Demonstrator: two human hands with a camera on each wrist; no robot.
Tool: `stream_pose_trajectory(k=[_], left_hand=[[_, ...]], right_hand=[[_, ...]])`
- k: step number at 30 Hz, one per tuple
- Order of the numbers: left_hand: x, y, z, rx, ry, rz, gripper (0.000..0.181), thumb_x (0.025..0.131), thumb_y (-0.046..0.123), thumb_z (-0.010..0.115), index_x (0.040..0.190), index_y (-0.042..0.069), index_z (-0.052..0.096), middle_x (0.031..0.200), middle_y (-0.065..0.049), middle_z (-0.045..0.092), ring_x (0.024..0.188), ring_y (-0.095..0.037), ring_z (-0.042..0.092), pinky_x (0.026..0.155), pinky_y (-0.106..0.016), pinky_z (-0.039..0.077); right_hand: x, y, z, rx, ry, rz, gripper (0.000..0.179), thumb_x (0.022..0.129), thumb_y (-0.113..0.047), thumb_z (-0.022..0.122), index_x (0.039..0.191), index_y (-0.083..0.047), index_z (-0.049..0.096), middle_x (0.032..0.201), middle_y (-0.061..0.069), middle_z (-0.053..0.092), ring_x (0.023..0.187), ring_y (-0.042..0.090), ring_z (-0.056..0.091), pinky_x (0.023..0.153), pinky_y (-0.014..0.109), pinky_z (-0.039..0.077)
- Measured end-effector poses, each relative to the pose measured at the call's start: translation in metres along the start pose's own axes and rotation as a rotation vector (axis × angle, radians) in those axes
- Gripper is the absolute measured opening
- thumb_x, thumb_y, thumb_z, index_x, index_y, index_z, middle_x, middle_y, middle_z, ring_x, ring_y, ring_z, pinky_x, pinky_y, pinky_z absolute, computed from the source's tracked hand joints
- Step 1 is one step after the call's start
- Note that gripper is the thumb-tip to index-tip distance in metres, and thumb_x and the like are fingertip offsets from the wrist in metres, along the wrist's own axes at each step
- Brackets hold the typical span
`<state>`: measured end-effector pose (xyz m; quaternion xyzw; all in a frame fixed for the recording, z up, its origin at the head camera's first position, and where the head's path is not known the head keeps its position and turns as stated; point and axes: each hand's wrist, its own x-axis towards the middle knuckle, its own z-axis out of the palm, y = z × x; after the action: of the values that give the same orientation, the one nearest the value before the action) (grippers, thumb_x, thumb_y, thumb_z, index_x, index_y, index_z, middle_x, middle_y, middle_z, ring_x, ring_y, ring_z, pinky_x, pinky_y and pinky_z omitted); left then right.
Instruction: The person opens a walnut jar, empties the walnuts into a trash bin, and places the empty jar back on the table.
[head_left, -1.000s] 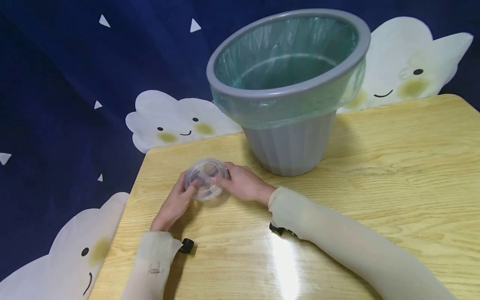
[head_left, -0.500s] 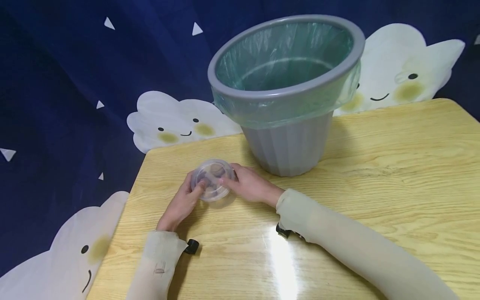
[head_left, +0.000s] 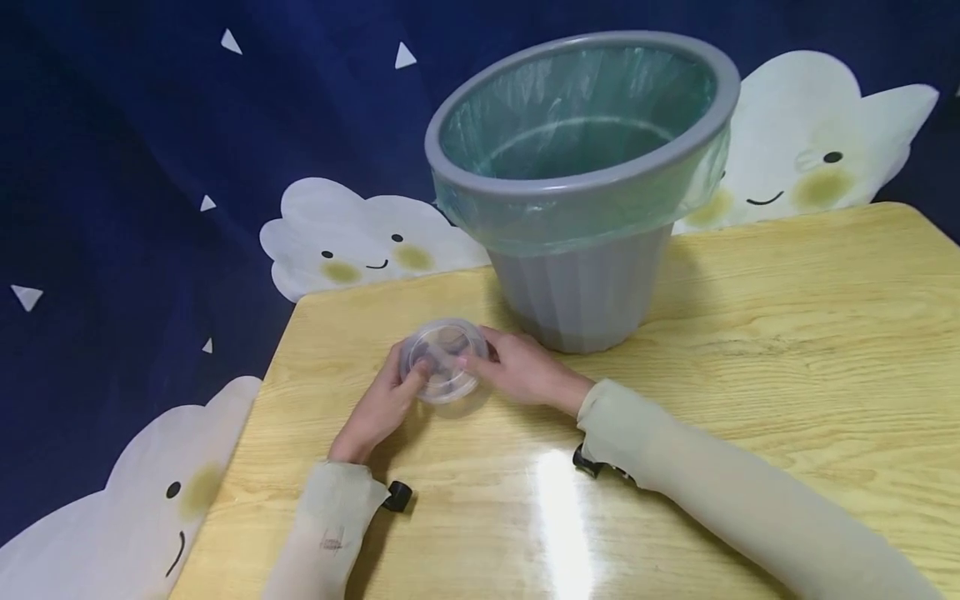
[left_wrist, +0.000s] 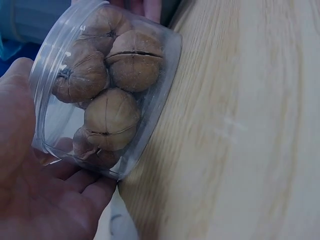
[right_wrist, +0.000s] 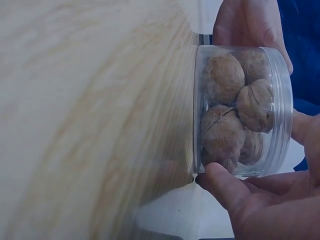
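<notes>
A round clear plastic jar (head_left: 452, 406) of walnuts stands close over the table between both hands, near the foot of the bin. Through its wall in the left wrist view several brown walnuts (left_wrist: 112, 119) show, some with split seams. My left hand (head_left: 380, 410) grips the jar from the left, its thumb lying over the clear lid (right_wrist: 282, 112). From the right my right hand (head_left: 519, 367) holds the other side, thumb at the lid and fingers around the wall.
Behind the jar and to its right stands a large grey bin (head_left: 585, 292) lined with a green bag (head_left: 570, 221). The wooden table (head_left: 787, 375) reaches back to a dark blue curtain (head_left: 135, 167) with white cloud shapes.
Both hands and the jar between them have shifted a little to the right, toward the bin. The hold on the jar looks the same, and the head view has turned slightly.
</notes>
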<state>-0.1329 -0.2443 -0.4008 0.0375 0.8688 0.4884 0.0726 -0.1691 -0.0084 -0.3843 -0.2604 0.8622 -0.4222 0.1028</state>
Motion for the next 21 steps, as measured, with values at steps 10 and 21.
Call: stream_pose_trajectory(k=[10,21], left_hand=[[-0.001,0.004,0.008,0.058,0.001,0.024,0.051,0.1,0.044,0.049,0.142,0.019,0.034,0.142,-0.013,0.05,0.136,-0.028,0.046,0.119,-0.049,0.035],[-0.008,0.011,0.014,0.1,-0.073,0.041,0.055,0.103,0.046,0.041,0.148,0.018,0.024,0.148,-0.016,0.043,0.142,-0.029,0.04,0.12,-0.05,0.032]], right_hand=[[-0.009,0.003,-0.007,0.0,-0.024,0.034,0.06,0.097,-0.051,0.052,0.149,-0.024,0.04,0.137,0.007,0.061,0.127,0.021,0.058,0.107,0.039,0.049],[-0.024,0.003,-0.016,-0.01,-0.042,0.034,0.063,0.096,-0.05,0.054,0.151,-0.025,0.036,0.133,0.007,0.064,0.124,0.02,0.06,0.106,0.038,0.05]])
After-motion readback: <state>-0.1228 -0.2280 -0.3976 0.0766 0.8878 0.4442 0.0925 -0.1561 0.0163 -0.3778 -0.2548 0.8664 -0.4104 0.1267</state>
